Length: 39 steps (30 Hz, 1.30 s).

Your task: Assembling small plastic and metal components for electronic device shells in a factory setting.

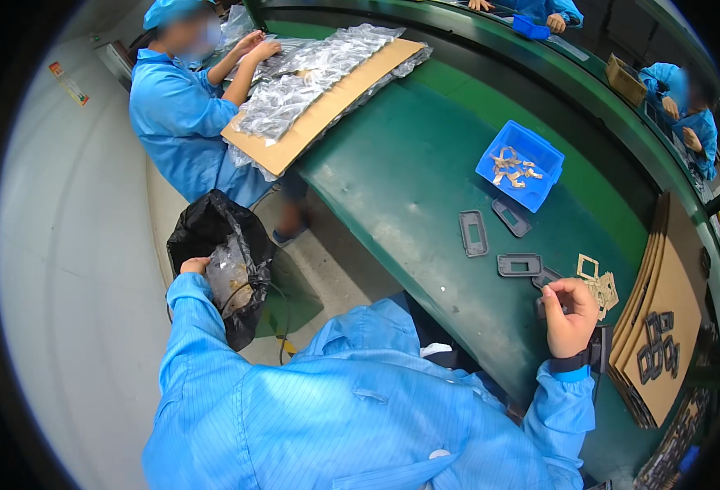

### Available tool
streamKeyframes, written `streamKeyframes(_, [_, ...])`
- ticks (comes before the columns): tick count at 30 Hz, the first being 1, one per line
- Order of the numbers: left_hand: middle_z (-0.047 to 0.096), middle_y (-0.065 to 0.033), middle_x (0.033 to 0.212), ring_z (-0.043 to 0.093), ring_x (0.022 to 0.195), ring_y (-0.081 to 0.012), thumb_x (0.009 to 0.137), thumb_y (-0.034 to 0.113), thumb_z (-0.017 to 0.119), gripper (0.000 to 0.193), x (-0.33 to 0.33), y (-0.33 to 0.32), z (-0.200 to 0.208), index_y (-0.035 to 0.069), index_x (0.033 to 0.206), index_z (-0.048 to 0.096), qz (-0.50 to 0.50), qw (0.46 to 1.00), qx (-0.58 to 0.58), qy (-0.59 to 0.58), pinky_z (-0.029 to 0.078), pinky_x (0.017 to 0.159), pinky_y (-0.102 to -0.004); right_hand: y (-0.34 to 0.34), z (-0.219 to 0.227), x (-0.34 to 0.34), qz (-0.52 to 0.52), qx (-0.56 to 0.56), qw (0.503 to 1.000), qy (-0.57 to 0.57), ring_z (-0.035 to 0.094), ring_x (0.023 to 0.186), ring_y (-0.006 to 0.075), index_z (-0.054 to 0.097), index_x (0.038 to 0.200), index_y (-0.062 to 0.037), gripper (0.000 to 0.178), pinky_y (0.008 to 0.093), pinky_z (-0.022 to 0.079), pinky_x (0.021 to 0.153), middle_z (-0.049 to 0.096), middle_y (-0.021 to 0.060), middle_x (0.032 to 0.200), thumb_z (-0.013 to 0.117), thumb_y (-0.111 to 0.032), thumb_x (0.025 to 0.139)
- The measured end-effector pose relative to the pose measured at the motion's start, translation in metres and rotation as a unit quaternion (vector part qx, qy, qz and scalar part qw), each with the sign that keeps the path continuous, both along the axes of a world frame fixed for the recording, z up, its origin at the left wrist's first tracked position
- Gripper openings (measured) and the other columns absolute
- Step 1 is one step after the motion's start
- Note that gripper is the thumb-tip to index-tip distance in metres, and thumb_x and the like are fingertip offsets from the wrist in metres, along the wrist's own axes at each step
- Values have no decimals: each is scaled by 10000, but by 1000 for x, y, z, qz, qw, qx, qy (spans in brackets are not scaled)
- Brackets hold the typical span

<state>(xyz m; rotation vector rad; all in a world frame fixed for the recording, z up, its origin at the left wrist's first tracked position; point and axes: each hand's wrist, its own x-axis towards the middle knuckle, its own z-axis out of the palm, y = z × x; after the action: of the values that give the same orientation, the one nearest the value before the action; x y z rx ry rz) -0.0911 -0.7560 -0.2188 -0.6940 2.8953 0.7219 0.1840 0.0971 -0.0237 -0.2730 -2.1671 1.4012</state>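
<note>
Blue cloth of the wearer's own smock (pixel 311 408) filled the lower middle of the frame, nearest the camera. Out of its right sleeve, at lower right, came the right hand (pixel 571 318), a black band (pixel 571 365) around the wrist. Its thumb and forefinger were bent toward each other, the tips close together; whether anything thin was pinched between them could not be told.

Dark grey frames lay on the green table (pixel 393 171) right of centre, and the right hand was by far the nearer to them. One frame (pixel 546 278) lay just beyond the fingertips, partly hidden by the hand. Up and to the left of the fingers in the picture lay another, the sideways frame (pixel 505 264), its long axis running left to right. Farther off toward the upper left, an upright frame (pixel 475 248) had its long axis running nearly up and down the picture, and a slanted frame (pixel 522 229) lay beside it, below the blue tray (pixel 549 184) with its tan strips (pixel 508 167). Thin tan frames (pixel 603 292) were heaped just beyond the knuckles.

Well apart, at left of the picture, the left hand (pixel 195 265) was at the edge of a black bag (pixel 193 233) with clear plastic (pixel 229 273) inside. Its fingertips were out of clear sight, so their grip could not be told.
</note>
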Motion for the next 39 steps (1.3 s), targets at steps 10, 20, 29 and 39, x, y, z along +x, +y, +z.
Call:
streamKeyframes(10, [730, -66, 909, 663, 692, -151, 885, 200, 785, 279, 8, 45, 11, 59, 1120, 735, 264, 894, 314, 180, 526, 610, -274, -1, -1, 1, -6, -15, 1000, -15, 635, 698, 73, 657, 900, -7, 78, 223, 504, 656, 662, 11, 793, 707, 48, 877])
streamKeyframes(20, [746, -82, 928, 684, 717, -133, 950, 224, 759, 321, -17, 146, 92, -14, 1157, 700, 114, 800, 357, 469, 538, 642, -225, -2, 0, -2, 0, -26, 1000, -11, 622, 684, 67, 654, 905, -10, 81, 216, 486, 628, 643, 1, 777, 701, 53, 885])
streamKeyframes(29, [756, -130, 971, 729, 907, -255, 957, 241, 710, 311, 53, 447, 239, -18, 1128, 697, -462, 776, 303, 304, 565, 854, -348, 21, 10, -1, -53, 78, 996, -7, 658, 753, 130, 677, 945, -10, 122, 263, 511, 675, 694, 41, 851, 749, 7, 848])
streamKeyframes(39, [321, -190, 1622, 261, 1526, -384, 869, 404, 758, 794, 78, 648, 196, 52, 1504, 437, -801, 562, -60, 197, 329, 1197, -509, 42, 27, 13, 43, 248, 959, -129, 637, 1081, 319, 770, 1069, -93, 499, 411, 533, 909, 656, 109, 1160, 922, -170, 600])
